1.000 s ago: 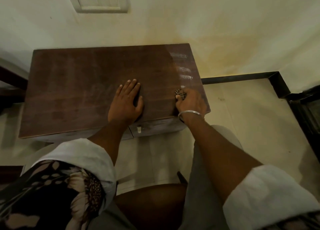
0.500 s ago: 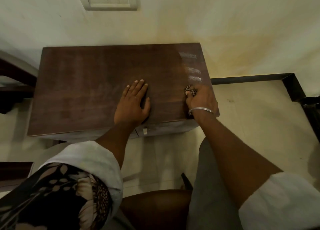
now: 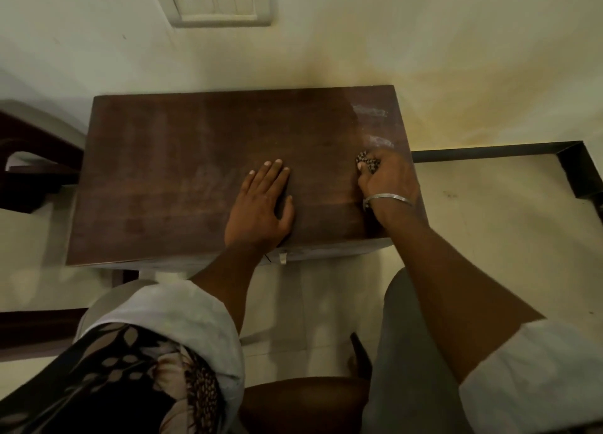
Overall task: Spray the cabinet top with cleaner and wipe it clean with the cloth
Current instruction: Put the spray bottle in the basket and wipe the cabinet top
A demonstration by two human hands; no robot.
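The dark brown wooden cabinet top stands against the pale wall. My left hand lies flat on it near the front edge, fingers together, holding nothing. My right hand, with a silver bangle on the wrist, is bunched around a small patterned cloth pressed on the top near the right edge. Only a corner of the cloth shows past the fingers. Whitish streaks mark the wood just beyond that hand. No spray bottle is in view.
A switch plate is on the wall above the cabinet. Dark wooden furniture sits to the left. A black skirting strip runs along the floor on the right. My knees and a brown stool edge are below.
My right hand with the cloth has slid a little away from me along the right edge, toward the whitish streaks. My left hand has stayed flat in place. The camera shifted slightly.
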